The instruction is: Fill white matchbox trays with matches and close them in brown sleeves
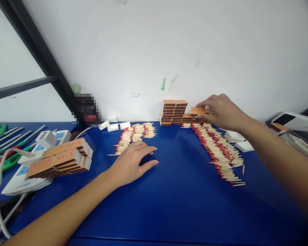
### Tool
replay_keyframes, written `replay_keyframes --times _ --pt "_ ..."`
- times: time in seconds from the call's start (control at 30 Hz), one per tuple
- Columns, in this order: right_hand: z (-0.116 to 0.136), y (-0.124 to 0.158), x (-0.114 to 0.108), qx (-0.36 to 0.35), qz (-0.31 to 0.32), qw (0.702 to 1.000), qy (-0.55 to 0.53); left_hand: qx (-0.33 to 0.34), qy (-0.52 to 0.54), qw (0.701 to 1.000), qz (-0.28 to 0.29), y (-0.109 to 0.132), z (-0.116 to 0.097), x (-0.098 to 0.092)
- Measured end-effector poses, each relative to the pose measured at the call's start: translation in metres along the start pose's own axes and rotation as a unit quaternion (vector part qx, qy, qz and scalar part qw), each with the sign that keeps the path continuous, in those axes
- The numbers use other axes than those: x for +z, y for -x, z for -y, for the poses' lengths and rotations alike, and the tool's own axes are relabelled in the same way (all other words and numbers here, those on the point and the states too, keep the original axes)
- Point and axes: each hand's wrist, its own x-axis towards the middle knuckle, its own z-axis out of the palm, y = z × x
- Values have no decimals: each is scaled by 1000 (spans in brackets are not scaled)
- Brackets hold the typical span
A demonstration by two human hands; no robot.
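Note:
At the back of the blue table point(169, 205), my right hand point(222, 111) pinches an orange matchbox point(197, 110) between thumb and fingers, just over other matchboxes by the wall. My left hand point(130, 162) is empty, thumb and fingers apart, low over the table. Beyond it lies a smaller spread of red-tipped matches point(137, 131). A longer band of matches point(213, 147) runs toward me below my right hand. To the left of the held box stands a neat two-column stack of matchboxes point(174, 112).
White inner trays point(113, 127) lie behind the left matches, and more trays point(234, 136) lie beside my right forearm. Bundled matchboxes point(64, 159) lean on a white power strip point(25, 182) with a cable point(1, 171). Green-and-red-handled tools point(17, 155) lie far left.

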Motion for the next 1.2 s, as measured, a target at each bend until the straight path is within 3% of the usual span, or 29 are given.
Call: replay_keyframes --times 0.17,0.3,0.5,0.77,1.2 --pt "4 -29 17 6 45 994 95 4 -2 1000 8 0 3 1" --pt "10 -35 29 9 56 996 73 2 -3 1000 3 0 4 1" --pt "8 -28 42 -8 27 999 37 9 -16 1000 11 1 3 0" --pt "7 -14 54 30 -37 995 93 12 -14 1000 17 1 2 2" --pt "9 -10 49 27 -54 993 105 18 -20 1000 -3 -1 4 0"
